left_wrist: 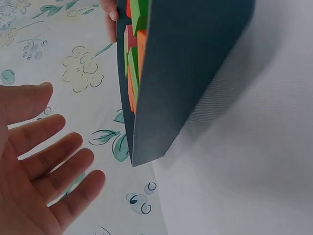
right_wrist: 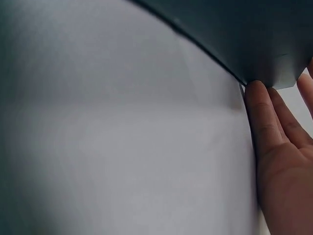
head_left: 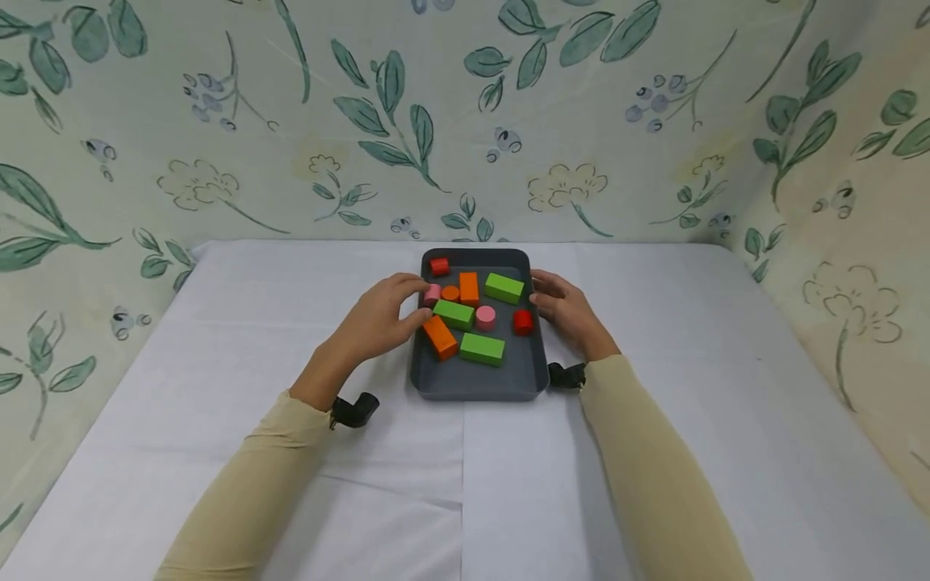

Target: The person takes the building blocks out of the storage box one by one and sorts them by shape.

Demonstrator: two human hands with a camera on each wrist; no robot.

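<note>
- Dark grey rectangular tray: at the middle of the table's far half, over a white cloth; it holds small coloured blocks.
- Left hand: beside the tray's left wall; the left-wrist view shows the fingers extended and spread, the thumb well separated, with a gap between hand and tray.
- Right hand: at the tray's right side; the fingers are nearly straight, with fingertips touching the wall near its lower edge. Whether they pinch the wall cannot be told.
- Tray contents, far end: a red block in the left corner and a green block toward the right.
- Centre: an upright pink cylinder just beside a second green block; a red cylinder near the right wall.
- Near end: an orange block, set obliquely, and a third green block.
- Background: a leaf-and-flower-patterned curtain.
</note>
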